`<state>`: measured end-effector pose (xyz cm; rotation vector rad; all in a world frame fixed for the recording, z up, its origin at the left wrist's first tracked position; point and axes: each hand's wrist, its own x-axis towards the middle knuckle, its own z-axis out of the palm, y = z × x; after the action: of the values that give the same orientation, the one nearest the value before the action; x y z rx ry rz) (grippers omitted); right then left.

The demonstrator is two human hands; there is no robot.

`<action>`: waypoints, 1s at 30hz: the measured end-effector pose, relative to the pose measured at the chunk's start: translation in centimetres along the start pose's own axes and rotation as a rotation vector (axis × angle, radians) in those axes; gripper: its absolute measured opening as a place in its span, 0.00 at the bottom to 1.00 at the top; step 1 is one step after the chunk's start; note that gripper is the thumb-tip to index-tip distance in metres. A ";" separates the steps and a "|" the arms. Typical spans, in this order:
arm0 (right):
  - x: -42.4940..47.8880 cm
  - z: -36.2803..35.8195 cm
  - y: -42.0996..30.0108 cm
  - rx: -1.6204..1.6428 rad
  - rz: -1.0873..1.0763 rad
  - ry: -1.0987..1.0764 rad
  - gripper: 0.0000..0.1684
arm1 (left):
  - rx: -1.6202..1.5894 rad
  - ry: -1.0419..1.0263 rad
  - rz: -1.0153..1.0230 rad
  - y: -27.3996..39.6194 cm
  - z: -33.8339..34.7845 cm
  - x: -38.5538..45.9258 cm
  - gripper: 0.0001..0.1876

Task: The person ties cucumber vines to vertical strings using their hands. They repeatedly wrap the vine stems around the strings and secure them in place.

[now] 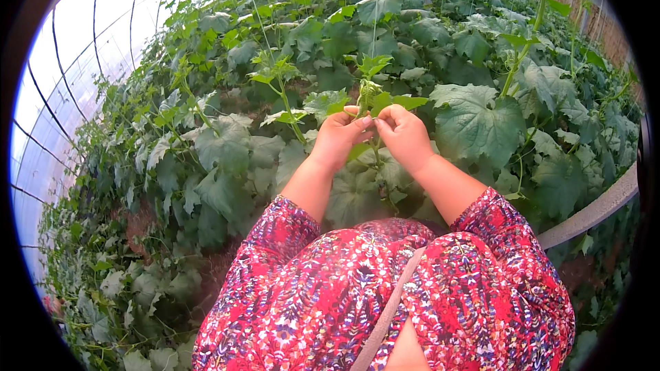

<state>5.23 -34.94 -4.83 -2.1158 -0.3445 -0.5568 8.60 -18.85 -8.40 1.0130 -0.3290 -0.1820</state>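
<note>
Both my hands meet at the growing tip of a climbing vine plant (369,94), which looks like cucumber. My left hand (343,136) pinches the stem just below the curled young leaves, with thumb and fingers closed on it. Close beside it, my right hand (405,131) has its thumb and forefinger pressed together at the same stem; whether it grips the stem or a tendril is too small to tell. A thin white string (377,7) runs up above the tip. Small bright leaves spread over my right hand.
Dense vines stand all round, with a broad leaf (482,121) right of my hands and another shoot (281,87) to the left. A tall stem (515,69) rises at the right. Curved greenhouse ribs (56,56) line the left. A grey strap or band (593,214) crosses the lower right.
</note>
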 end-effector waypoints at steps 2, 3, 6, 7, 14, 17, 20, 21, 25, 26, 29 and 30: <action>0.7 0.1 0.3 0.092 -0.039 0.031 0.06 | -0.003 0.001 -0.031 -0.2 -0.4 0.6 0.06; 1.2 0.1 0.4 0.138 -0.060 0.050 0.06 | 0.001 -0.008 -0.043 0.1 -0.1 0.7 0.05; 2.2 0.4 -0.4 0.477 0.058 0.000 0.04 | -0.024 -0.051 -0.067 0.7 0.6 0.5 0.06; 2.4 0.3 -0.8 0.600 0.112 -0.030 0.04 | -0.056 -0.076 -0.066 0.7 0.5 0.5 0.07; 3.6 -0.8 -0.5 0.696 0.304 -0.328 0.07 | -0.087 -0.141 -0.141 0.6 0.5 -0.1 0.06; 3.5 -1.2 -1.0 0.677 0.354 -0.372 0.09 | -0.132 -0.169 -0.143 0.2 0.1 0.2 0.05; 3.1 -1.8 -1.6 0.688 0.399 -0.343 0.09 | -0.170 -0.152 -0.102 0.6 0.1 0.3 0.05; 3.0 -2.1 -1.7 0.660 0.446 -0.356 0.09 | -0.167 -0.136 -0.114 0.6 0.1 0.4 0.05; 2.7 -2.8 -2.5 0.485 0.475 -0.318 0.08 | -0.085 -0.098 -0.143 0.5 0.7 0.6 0.06; 2.6 -2.7 -2.6 0.424 0.442 -0.287 0.08 | -0.058 -0.101 -0.140 0.3 0.9 0.8 0.06; 2.3 -2.5 -1.6 0.378 0.354 -0.198 0.10 | 0.045 -0.120 -0.090 0.2 2.0 0.5 0.08; 2.1 -2.4 -1.3 0.370 0.311 -0.180 0.11 | 0.081 -0.127 -0.062 0.3 2.3 0.4 0.09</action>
<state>5.84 -36.10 -1.62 -1.8139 -0.1939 -0.1083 8.18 -20.70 -6.93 1.0947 -0.4238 -0.2921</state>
